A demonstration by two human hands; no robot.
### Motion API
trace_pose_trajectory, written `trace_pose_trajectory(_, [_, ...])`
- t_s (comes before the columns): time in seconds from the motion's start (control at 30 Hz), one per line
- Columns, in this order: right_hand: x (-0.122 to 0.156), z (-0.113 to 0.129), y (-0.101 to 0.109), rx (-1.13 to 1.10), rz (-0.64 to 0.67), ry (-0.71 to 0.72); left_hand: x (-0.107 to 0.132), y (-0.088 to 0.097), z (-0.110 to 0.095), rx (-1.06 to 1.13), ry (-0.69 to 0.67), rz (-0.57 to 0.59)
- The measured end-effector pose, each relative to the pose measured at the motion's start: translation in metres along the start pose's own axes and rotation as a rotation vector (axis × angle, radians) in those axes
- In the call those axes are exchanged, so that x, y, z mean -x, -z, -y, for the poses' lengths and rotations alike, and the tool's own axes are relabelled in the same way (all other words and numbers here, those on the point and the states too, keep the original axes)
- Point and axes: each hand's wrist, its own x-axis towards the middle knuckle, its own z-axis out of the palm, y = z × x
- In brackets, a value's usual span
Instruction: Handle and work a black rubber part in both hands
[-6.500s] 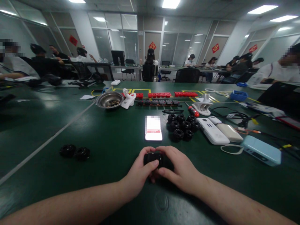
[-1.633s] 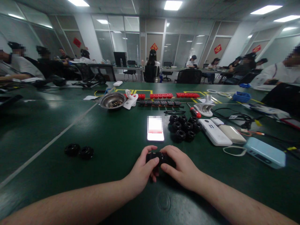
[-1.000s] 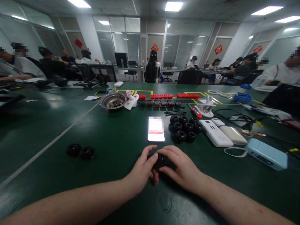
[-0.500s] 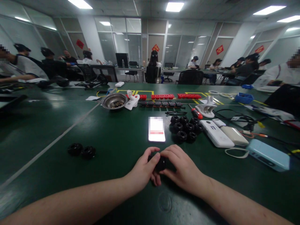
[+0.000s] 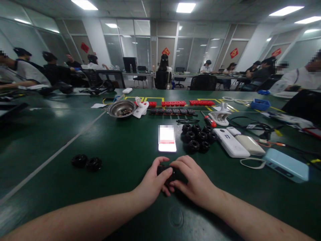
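Both hands meet at the near middle of the green table, closed around one small black part that sits low over the tabletop between them. The left hand comes in from the near left, its grip pinching the part with the thumb on top and the fingers curled beneath. The right hand comes in from the near right, its grip pressed onto the part's right side, the fingers bent over it and hiding most of it. Whether the part touches the table cannot be told. Just beyond the hands lies a lit phone, flat with its screen up. To the right of the phone is a cluster of black rings, bunched and touching one another. Further right lie a white power bank, a beige power bank just beside it, and a light blue box nearer the right edge. Well apart on the left, two black rings lie side by side. At the far side stands a metal bowl, with red strips to its right.
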Motion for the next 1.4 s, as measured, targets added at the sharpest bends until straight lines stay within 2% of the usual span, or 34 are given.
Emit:
trace_pose_trajectory(0.1, [-0.0002, 0.0014, 0.0009, -0.003, -0.001, -0.001, 0.0005, -0.0001, 0.0014, -0.038, 0.006, 0.008])
trace_pose_trajectory(0.3, [-0.0008, 0.0007, 0.0035, -0.001, 0.055, -0.080, 0.0021, 0.0012, 0.0060, 0.026, -0.055, 0.002])
trace_pose_trajectory(0.47, [0.0011, 0.0007, 0.0021, -0.045, 0.012, -0.001, -0.0004, 0.0002, 0.0029, 0.008, 0.002, 0.065])
trace_pose_trajectory(0.57, [0.0013, 0.0013, 0.0019, -0.049, 0.018, 0.000, 0.0002, -0.0011, 0.0030, -0.006, -0.010, 0.028])
trace_pose_trajectory(0.77, [-0.0021, -0.0032, 0.0025, -0.008, 0.035, -0.100, 0.0019, -0.0005, 0.0030, 0.052, -0.040, -0.014])
trace_pose_trajectory(0.97, [-0.0004, -0.0033, 0.0024, -0.102, -0.023, -0.013, 0.0011, -0.0009, 0.0017, 0.038, -0.002, 0.038])
trace_pose_trajectory(1.23, [-0.0004, -0.0047, 0.0049, -0.042, -0.009, -0.061, 0.0024, 0.0004, 0.0033, 0.050, -0.030, 0.038])
trace_pose_trajectory(1.4, [0.0009, -0.0015, 0.0030, -0.078, -0.002, 0.046, -0.0003, -0.0006, 0.0013, 0.015, 0.017, -0.007])
